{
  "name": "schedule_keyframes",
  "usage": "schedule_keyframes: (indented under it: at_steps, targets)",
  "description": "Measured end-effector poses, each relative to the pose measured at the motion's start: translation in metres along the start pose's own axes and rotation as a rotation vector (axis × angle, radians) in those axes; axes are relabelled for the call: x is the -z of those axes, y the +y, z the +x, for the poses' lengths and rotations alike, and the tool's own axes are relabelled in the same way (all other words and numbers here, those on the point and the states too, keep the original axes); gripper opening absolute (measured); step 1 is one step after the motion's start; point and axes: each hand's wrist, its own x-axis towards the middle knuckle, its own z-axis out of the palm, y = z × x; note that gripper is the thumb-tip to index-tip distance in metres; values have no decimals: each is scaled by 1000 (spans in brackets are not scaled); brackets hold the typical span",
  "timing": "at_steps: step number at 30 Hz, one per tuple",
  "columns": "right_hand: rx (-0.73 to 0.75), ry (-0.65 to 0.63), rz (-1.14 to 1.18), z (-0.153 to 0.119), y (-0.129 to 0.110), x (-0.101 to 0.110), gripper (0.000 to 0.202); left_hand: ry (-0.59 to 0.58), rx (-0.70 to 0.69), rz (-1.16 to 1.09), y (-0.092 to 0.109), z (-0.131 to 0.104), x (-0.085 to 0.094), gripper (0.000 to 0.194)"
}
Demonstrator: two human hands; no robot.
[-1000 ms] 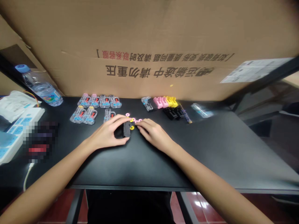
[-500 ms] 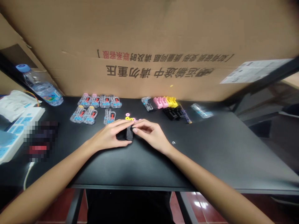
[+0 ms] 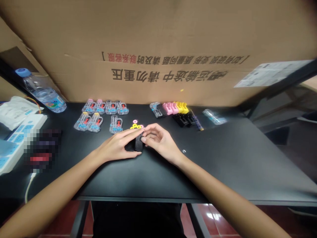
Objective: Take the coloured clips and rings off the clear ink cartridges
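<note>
Between my hands, low over the dark table point(image 3: 158, 178), is a small black plastic part point(image 3: 139, 144). My left hand point(image 3: 121, 144) grips it from the left, fingers along its far end and thumb at its near end. From the right, my right hand point(image 3: 158, 140) has its thumb and fingertips pinched at the part's right side; whatever small piece may be between them is hidden. Just beyond the fingers lie several yellow rings point(image 3: 135, 126) and a pink ring point(image 3: 135, 121). A clear plastic assembly with a red piece point(image 3: 116, 124) sits beyond my left hand.
Several more clear assemblies point(image 3: 94, 122) stand at the back left. Pink parts point(image 3: 170, 108), yellow parts point(image 3: 182, 107) and black parts point(image 3: 182, 119) are grouped at the back right. A bottle point(image 3: 47, 94) and power strip point(image 3: 21, 138) are left; a white clip point(image 3: 184, 151) lies right.
The black part has shifted slightly right and nearer to me, and its front shows more. My right fingers have lifted a little, uncovering more of the yellow rings.
</note>
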Motion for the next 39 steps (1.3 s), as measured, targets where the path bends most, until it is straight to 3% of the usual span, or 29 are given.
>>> schedule_keyframes:
  at_steps: [4,7,11,15,18,21,24,29,33,39]
  targets:
    - [-57,-13,2,1,0,3,44,-19,4,10,2,1,1,85]
    - [0,-8,-58,2,0,6,33,-27,47,2,3,4,5,84]
    - [298,-18,-374,-1,-1,9,13,21,117,-44,6,7,10,80]
    - [625,-115,-712,-5,0,10,33,65,137,-148,8,8,10,74]
    - [756,-130,-842,-4,0,13,39,59,166,-262,10,9,9,68]
    - [826,-150,-942,-2,-3,17,38,-21,217,-308,11,10,12,58]
    - [778,-146,-896,-2,-5,17,31,-76,234,-262,11,9,15,62]
    - [419,-21,-620,-4,-6,9,13,-11,103,-106,8,8,17,87]
    - [179,-25,-462,-4,-7,3,23,27,35,-56,4,8,18,79]
    - [72,-89,-437,-3,-6,-1,29,-32,37,-4,2,8,21,72]
